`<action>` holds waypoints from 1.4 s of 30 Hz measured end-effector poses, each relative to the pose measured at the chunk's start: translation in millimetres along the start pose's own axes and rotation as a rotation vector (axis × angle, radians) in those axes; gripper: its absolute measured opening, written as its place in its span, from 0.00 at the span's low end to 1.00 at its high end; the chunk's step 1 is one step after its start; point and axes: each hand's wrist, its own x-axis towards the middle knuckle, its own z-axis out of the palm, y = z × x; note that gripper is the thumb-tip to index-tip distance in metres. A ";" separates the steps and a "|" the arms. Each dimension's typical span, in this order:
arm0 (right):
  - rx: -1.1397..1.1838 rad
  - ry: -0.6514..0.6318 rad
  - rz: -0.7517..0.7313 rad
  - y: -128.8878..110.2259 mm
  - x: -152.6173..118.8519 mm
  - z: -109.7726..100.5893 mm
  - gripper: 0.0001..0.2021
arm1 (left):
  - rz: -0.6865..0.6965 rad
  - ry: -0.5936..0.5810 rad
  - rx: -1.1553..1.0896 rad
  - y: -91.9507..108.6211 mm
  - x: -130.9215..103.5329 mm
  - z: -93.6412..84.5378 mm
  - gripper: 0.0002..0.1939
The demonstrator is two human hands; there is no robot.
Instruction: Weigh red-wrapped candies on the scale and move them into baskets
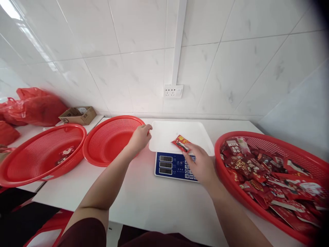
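My right hand (199,161) grips a small red snack packet (181,142) between thumb and fingers, over the white weighing tray (164,132). The packet has yellow lettering and a dark and white picture. Below the tray, the scale's blue panel (168,174) shows several displays and keys, partly covered by my right hand. My left hand (140,139) hovers between the tray's left edge and the rim of a red perforated basket (89,140); its fingers are loosely bent and slightly apart, with nothing visible in them.
On the right stands a red basket (222,135) heaped with red snack packets (259,175). Another red basket (15,140) at the left holds a few packets (65,154). Behind it are a cardboard box (83,118) and red plastic bags (38,106). A socket (173,91) sits on the tiled wall.
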 end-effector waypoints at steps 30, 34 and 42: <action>-0.034 -0.269 -0.229 -77.9 39.6 8.1 0.17 | 0.049 0.314 0.424 -107.1 -75.3 26.0 0.16; -0.186 -0.236 0.070 -18.5 11.7 -62.2 0.19 | -0.053 0.358 0.346 -107.7 -56.5 27.9 0.18; -0.458 -0.329 0.633 119.4 -30.1 -181.7 0.28 | 0.241 0.424 -0.225 -2.3 -59.5 45.9 0.16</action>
